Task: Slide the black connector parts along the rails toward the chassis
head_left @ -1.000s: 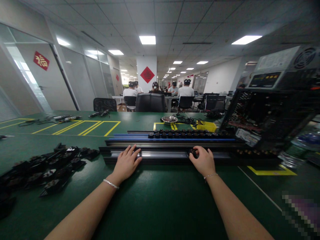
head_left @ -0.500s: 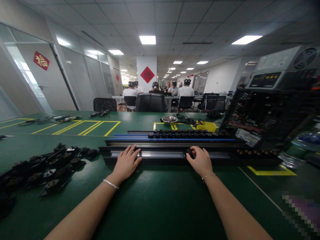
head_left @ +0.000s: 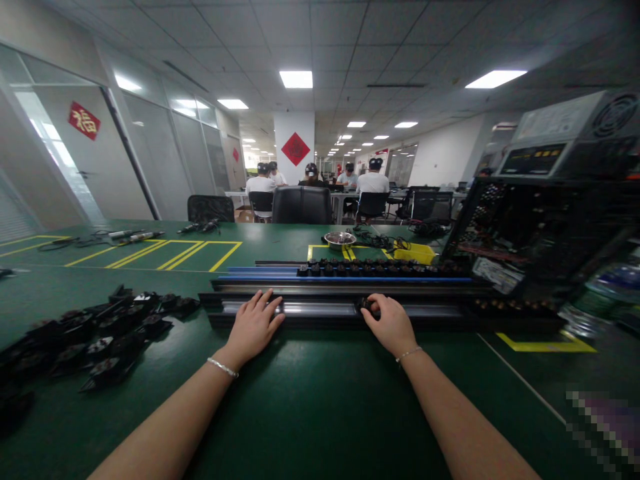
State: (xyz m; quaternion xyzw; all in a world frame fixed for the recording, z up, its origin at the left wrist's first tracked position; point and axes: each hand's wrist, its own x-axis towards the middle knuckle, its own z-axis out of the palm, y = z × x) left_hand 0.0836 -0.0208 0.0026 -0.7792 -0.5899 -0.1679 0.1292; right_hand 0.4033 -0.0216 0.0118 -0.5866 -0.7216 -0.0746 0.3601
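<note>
Steadying a long metal rail (head_left: 320, 309) with both hands on the green counter (head_left: 310, 393).
Pressing left hand (head_left: 254, 325), fingers spread flat, on the rail to keep it from sliding; pinching a small black part (head_left: 367, 305) in the rail's channel with right hand (head_left: 390, 325). Lying loose at far left, a heap of black parts (head_left: 95, 333); standing at right, an open computer case (head_left: 545, 227).

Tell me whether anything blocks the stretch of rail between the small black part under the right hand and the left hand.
Nothing visible does. The right hand holds the small black part in the near rail, and the channel looks bare as far as the left hand, whose fingers lie flat across it.
</note>
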